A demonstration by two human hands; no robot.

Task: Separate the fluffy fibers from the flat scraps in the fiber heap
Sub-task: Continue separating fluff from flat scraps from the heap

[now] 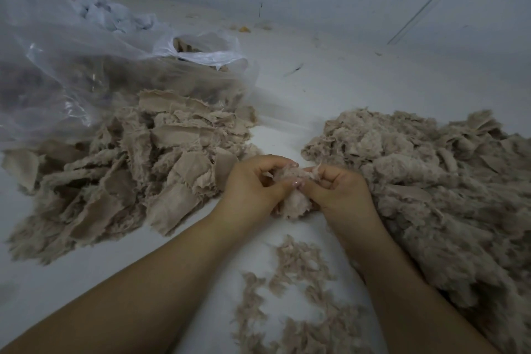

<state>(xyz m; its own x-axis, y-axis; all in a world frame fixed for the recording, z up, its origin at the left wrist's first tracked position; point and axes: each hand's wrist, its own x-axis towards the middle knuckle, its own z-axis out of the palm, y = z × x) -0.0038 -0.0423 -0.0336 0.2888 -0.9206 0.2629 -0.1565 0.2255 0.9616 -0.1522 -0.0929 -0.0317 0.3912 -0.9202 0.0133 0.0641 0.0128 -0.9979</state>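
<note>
We judge the sorting partly done: flat scraps (138, 164) piled left, a big fiber heap (425, 192) remaining right, while left hand (253, 184) and right hand (339, 190) fingers curl around a fluffy clump (290, 181)

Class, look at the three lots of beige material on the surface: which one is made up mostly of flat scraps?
The left pile, beside the plastic bag: it shows broad flat pieces, unlike the fluffy right heap and the thin loose tufts nearest the camera.

beige-grey fiber heap (431, 181), beige flat scraps (129, 167), white floor (330, 80)
</note>
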